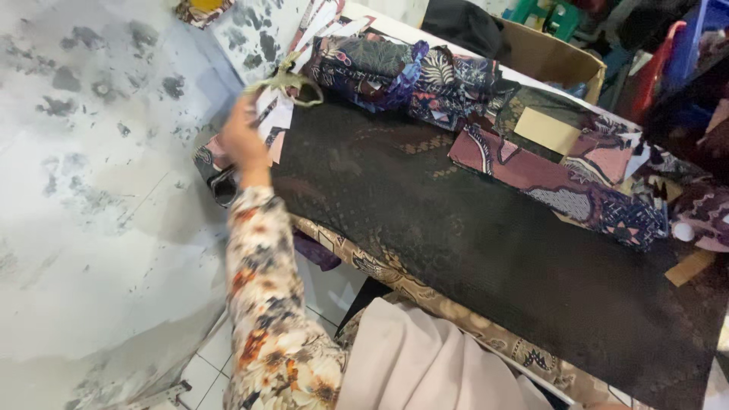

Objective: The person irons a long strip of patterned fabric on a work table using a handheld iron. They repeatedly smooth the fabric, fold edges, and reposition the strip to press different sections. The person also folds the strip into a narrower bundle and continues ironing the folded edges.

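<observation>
White paper tags (pixel 275 121) beside left hand (pixel 243 140)

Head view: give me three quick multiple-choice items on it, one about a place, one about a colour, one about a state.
1. Where does the brown cardboard box sit?
A. beyond the table's far edge
B. on the floor tiles by the wall
C. on the black cloth

2. What colour is the large textured cloth that covers the table?
A. white
B. black
C. red

3. What is the left hand, in its floral sleeve, doing?
A. resting flat in the lap
B. gripping the cardboard box
C. raised at the table's left end, at pale paper tags and an olive cord loop

Answers: 1 A, the box shows behind the folded patterned fabrics. 2 B, the cloth is dark throughout. 3 C, the hand is lifted by the tags; motion blur hides the exact grip.
</observation>
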